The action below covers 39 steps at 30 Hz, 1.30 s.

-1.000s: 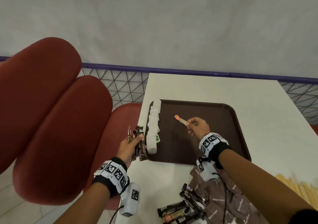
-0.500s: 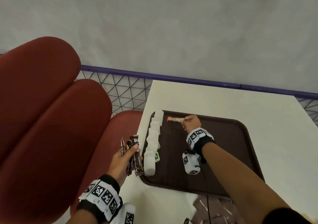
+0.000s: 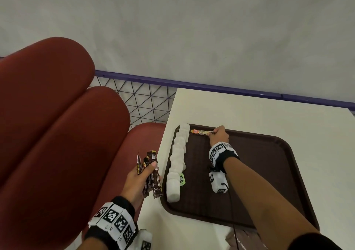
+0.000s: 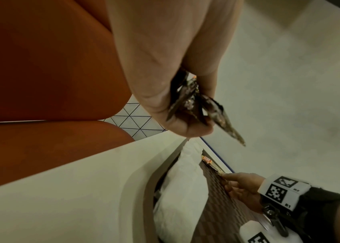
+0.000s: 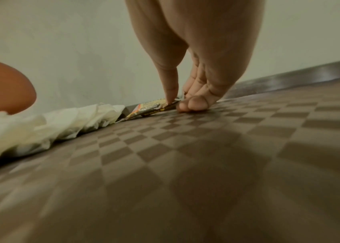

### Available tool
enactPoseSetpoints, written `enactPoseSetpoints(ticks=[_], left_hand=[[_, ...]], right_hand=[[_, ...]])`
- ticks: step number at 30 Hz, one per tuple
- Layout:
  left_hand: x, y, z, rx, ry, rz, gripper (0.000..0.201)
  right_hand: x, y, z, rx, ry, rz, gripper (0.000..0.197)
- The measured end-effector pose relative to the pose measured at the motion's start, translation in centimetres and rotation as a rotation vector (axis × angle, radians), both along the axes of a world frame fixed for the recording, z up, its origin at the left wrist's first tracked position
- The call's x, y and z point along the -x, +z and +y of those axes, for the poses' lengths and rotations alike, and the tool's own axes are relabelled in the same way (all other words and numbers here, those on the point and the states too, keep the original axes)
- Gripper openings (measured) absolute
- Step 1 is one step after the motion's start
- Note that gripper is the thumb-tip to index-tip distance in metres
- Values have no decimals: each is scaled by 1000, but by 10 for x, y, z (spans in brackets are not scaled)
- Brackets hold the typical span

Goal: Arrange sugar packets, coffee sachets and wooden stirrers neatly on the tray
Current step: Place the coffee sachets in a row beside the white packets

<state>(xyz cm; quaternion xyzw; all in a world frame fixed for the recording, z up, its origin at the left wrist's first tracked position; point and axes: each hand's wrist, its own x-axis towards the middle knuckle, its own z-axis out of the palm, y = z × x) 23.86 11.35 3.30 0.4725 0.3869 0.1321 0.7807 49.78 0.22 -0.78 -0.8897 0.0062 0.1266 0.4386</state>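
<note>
A dark brown tray [image 3: 269,172] lies on the white table. A row of white sugar packets [image 3: 177,159] runs along its left edge. An orange coffee sachet [image 3: 200,132] lies flat at the tray's far left corner, touching the top of that row. My right hand [image 3: 214,132] pinches the sachet's right end; in the right wrist view thumb and fingers of the right hand [image 5: 178,102] meet on the sachet [image 5: 152,106]. My left hand [image 3: 142,174] grips a bunch of dark coffee sachets [image 3: 152,174] just off the table's left edge. No stirrers are in view.
Red padded seats [image 3: 57,134] fill the left side, with a purple rail and wire mesh [image 3: 146,99] behind. A green-tagged item [image 3: 182,179] sits beside the sugar row. Brown paper [image 3: 247,238] lies at the table's near edge. A grey wall stands beyond the table [image 3: 249,111].
My right hand carried the orange sachet from the tray's middle to its far left corner and laid it flat beside the sugar row. The left hand kept its bunch of sachets.
</note>
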Motion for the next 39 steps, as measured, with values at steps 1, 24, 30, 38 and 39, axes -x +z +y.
enactPoseSetpoints(ticks=[1,24,30,38,39], left_hand=[[0,-2,0,-8,5,3,33],[-27,5,-32,-86,64,34,32],[-35,-1,-44,-113,58,36,36],[-30,9,-51,-111,44,1,13],[-28,9,-51,-96,43,-10,8]], right_hand=[[0,0,0,26,23,-5,16],[103,60,-39,-234,696,156,22],[145,60,-51,-158,874,317,30],[131,63,-65,-303,668,239,30],[128,62,-68,-253,672,139,31]])
